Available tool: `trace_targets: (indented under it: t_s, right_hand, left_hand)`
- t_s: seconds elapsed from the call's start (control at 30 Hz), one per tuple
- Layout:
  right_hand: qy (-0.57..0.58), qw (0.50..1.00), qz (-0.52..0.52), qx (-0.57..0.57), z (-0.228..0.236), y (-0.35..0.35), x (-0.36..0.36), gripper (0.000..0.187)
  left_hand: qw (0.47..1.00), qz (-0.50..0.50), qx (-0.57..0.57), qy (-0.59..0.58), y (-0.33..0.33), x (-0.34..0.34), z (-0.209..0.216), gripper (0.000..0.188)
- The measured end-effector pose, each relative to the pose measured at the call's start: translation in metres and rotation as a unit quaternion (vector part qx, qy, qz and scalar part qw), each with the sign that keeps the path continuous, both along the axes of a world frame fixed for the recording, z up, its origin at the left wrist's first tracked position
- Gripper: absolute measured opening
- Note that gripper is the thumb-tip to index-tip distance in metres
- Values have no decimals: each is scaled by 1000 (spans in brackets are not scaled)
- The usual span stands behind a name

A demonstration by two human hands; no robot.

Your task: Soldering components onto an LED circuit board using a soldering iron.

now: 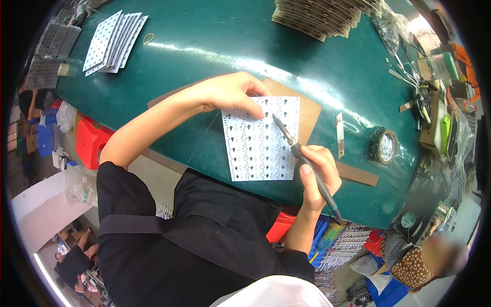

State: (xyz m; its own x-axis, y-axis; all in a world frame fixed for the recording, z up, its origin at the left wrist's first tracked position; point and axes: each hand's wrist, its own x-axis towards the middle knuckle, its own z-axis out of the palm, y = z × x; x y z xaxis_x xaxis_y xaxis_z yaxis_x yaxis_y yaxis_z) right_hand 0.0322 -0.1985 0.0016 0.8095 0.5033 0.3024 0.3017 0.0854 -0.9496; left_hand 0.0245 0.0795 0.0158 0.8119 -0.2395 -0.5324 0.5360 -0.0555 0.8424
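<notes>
A white circuit board panel point(240, 153) with rows of small black parts is at the table's near edge, in front of my body. My left hand point(238, 94) is closed on its far edge, thumb on the face and the other fingers curled beyond, partly hidden. In my right hand point(318, 176) is a soldering iron point(330, 198), gripped like a pen. Its tip points to the upper left and meets the panel near my left thumb; whether it touches cannot be told. Beneath the panel's right side lies a brown board point(308, 115).
White panels point(112, 43) stand fanned at the far left beside a rubber band point(149, 39). More panels point(322, 18) are stacked at the back. Right of me lie a metal strip point(340, 135), a round tin point(384, 145) and cables point(420, 97). A co-worker point(414, 263) sits at lower right.
</notes>
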Motion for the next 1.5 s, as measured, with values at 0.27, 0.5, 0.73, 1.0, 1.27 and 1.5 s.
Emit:
trace_targets:
  t_s: [0.27,0.5,0.73,1.0,1.27,1.5]
  right_hand:
    - [-9,1000,-14,-9,0,1,-3,27]
    - [-73,982,-173,-20,-6,-21,-9,28]
    - [-186,802,-435,-364,1,-62,9,31]
    - [-74,969,-107,-211,22,-27,-34,33]
    - [-220,949,-215,-68,14,15,-25,30]
    - [-246,939,-222,-94,5,15,-20,30]
  left_hand:
    - [1000,4,1,-1,-1,-1,-1,34]
    - [999,32,-32,2,-2,-3,-2,36]
    - [999,34,-41,1,-3,-4,4,36]
    - [956,-16,65,-285,-4,-39,70,21]
    - [702,7,312,-640,0,-79,68,33]
    - [786,128,273,-539,15,-94,12,56]
